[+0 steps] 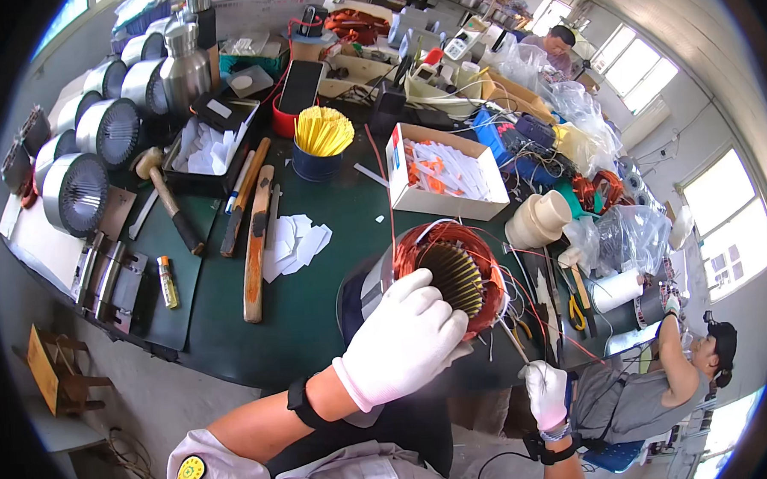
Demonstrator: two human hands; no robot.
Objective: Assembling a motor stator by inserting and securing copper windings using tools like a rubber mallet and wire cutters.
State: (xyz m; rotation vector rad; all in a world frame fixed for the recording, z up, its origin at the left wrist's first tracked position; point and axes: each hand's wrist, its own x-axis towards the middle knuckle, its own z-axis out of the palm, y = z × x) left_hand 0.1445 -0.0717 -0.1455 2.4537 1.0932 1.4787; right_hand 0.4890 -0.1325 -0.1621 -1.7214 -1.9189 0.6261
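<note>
A motor stator (377, 284) lies on its side at the table's near edge, its open end facing me. Red-brown copper windings (490, 279) ring a bore lined with yellow slot strips (452, 275). White-gloved, my left hand (409, 337) is closed against the near left of the windings; its fingers are curled, and its fingertips and anything in them are hidden. My right hand (546, 393), also gloved, is lower right of the stator, closed on a thin rod-like tool (514, 341) that slants up toward the windings. Loose red wires trail around the stator.
Left of the stator lie wooden bars (258, 245), white paper pieces (296, 243) and a mallet (172, 202). Beyond it stand a cup of yellow strips (318, 161) and a box of white strips (446, 172). Yellow-handled pliers (577, 312) lie right. A co-worker (655, 382) sits at far right.
</note>
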